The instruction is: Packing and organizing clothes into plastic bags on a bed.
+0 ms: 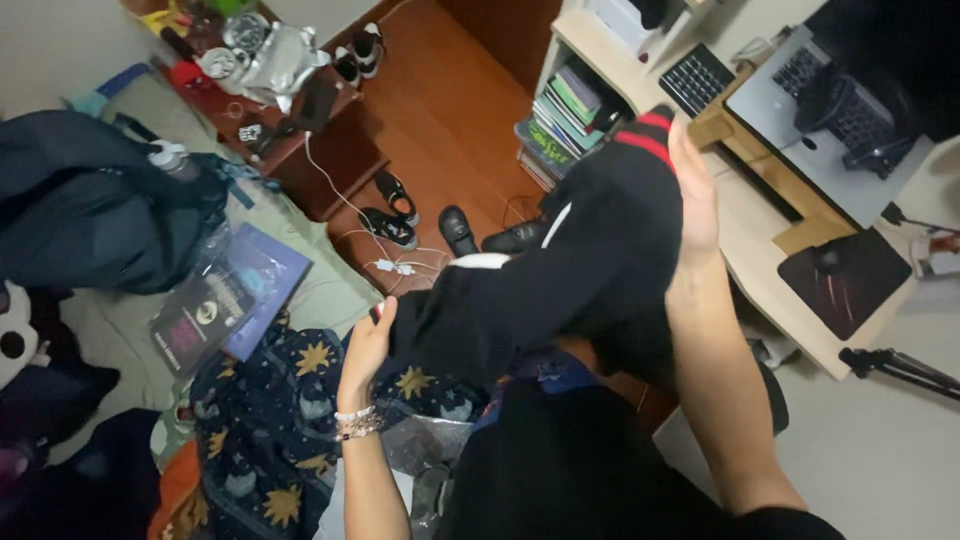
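Both hands hold up one black fabric garment with a red stripe and white trim (560,290), stretched between them above the bed so that it hangs free instead of lying among the things below. The left hand (368,340), with beaded bracelets at the wrist, is closed on the lower edge of the cloth, pinching it between fingers and thumb to keep that end taut. The right hand (692,190) is raised higher, its palm flat against the striped end and its fingers lying along the cloth, so it seems to grip that end, though the fingertips are hidden behind the fabric. Beneath the garment lies a dark blue blanket printed with yellow stars and moons (270,440), and beside it a flat purple book in clear wrap (225,300) rests against a large dark backpack (90,200). To the right a pale wooden table (770,270) carries a silver laptop (810,110), and several black shoes (390,215) sit on the reddish wooden floor (440,120).
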